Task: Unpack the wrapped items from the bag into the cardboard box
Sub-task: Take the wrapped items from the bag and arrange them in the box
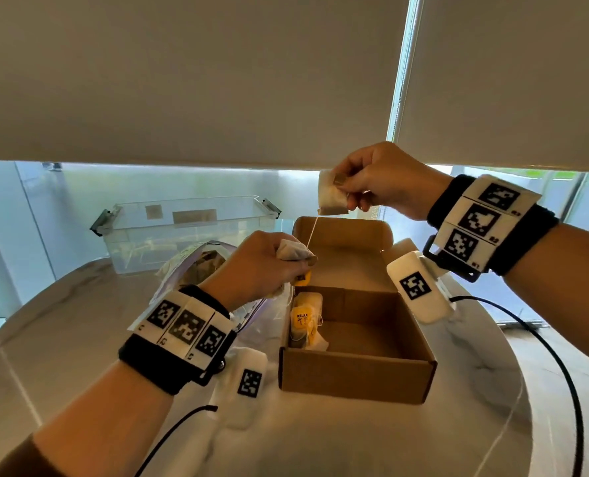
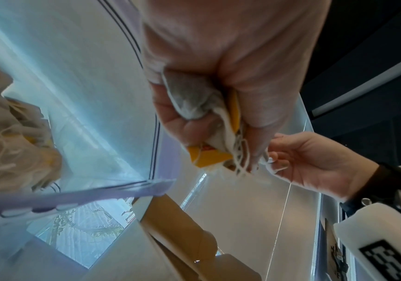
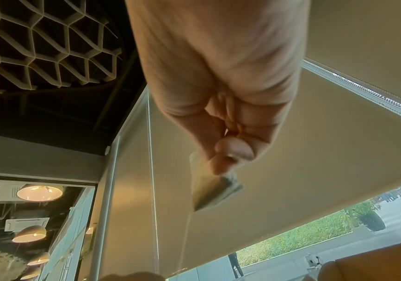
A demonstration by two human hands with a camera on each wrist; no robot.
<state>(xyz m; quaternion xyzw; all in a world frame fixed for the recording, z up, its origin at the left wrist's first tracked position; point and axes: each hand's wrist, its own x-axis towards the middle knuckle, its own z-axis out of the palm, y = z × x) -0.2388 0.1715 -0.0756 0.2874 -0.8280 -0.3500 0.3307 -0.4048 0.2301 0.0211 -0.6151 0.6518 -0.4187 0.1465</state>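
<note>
The open brown cardboard box (image 1: pixel 355 373) sat near the middle of the pale marble table (image 1: pixel 320 442), with a few white paper tea bags with yellow tags (image 1: pixel 305 321) already standing in its left side; most of its floor was bare. The clear zip-top plastic bag (image 1: pixel 196 266), just left of the box, appeared to hold many more, so the task seemed early. The right hand (image 1: pixel 382 180) pinched 1 white tea bag (image 1: pixel 331 197) high above the box, its thin string (image 1: pixel 312 232) running down to the left hand (image 1: pixel 262 266), which clutched a bunch of tea bags (image 1: pixel 291 251). The strings looked tangled and probably needed freeing first.

Only the left wrist view showed the tangled strings and yellow tags (image 2: pixel 211 157) in that fist, and the heap inside the bag (image 2: pixel 9 136).
</note>
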